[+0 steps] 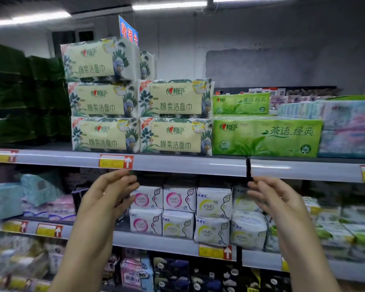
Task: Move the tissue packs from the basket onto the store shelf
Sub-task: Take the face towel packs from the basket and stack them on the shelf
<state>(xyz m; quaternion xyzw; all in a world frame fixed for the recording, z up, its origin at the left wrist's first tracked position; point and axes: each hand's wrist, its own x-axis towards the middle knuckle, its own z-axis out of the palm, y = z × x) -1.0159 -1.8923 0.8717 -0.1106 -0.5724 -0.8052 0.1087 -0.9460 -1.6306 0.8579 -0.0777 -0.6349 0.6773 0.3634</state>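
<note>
Tissue packs (pixel 139 114) sit stacked on the top shelf (pixel 177 164), left column three high, right column two. Left hand (pixel 105 197) and right hand (pixel 276 199) hover below its edge, apart, fingers spread, holding nothing. Likely between placements; basket not visible, next move a fresh pick.

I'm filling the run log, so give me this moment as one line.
left hand: empty, open | right hand: empty, open | floral tissue packs: stacked on top shelf | basket: not visible

Grey wall (pixel 282 49), ceiling strip lights (pixel 169 5)
</note>
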